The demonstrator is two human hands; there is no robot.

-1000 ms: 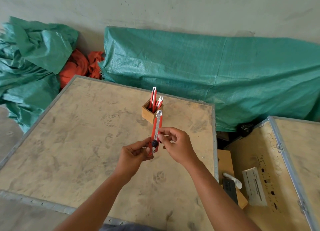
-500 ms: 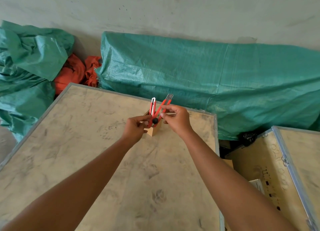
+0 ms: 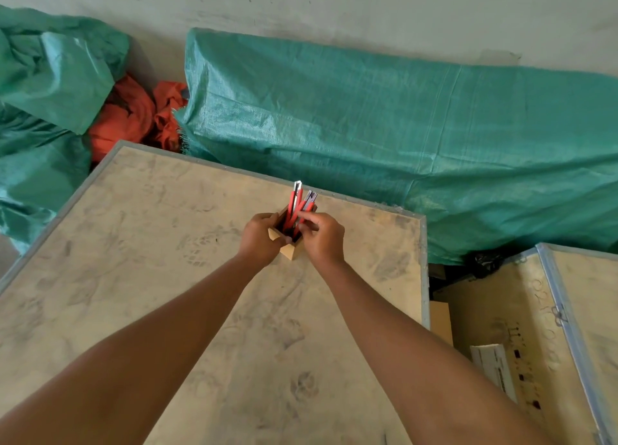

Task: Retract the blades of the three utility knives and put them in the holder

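A small wooden holder (image 3: pixel 290 251) stands near the far edge of the plywood table (image 3: pixel 140 277). Red utility knives (image 3: pixel 297 200) stand upright in it, their grey tips pointing up and away. My left hand (image 3: pixel 262 239) wraps the holder's left side. My right hand (image 3: pixel 322 235) pinches the lower part of the rightmost red knife (image 3: pixel 307 207), which sits inside the holder. The knives' lower ends are hidden by the holder and my fingers. No blade shows beyond the tips.
Green tarpaulin (image 3: pixel 384 133) covers bulky things behind the table, with orange cloth (image 3: pixel 133 117) at the back left. A second plywood crate (image 3: pixel 521 327) lies to the right, across a gap, with a white booklet (image 3: pixel 495 367) on it.
Both hands carried the third knife forward from mid-table to the holder and lowered it in. My left hand moved from the knife onto the holder.
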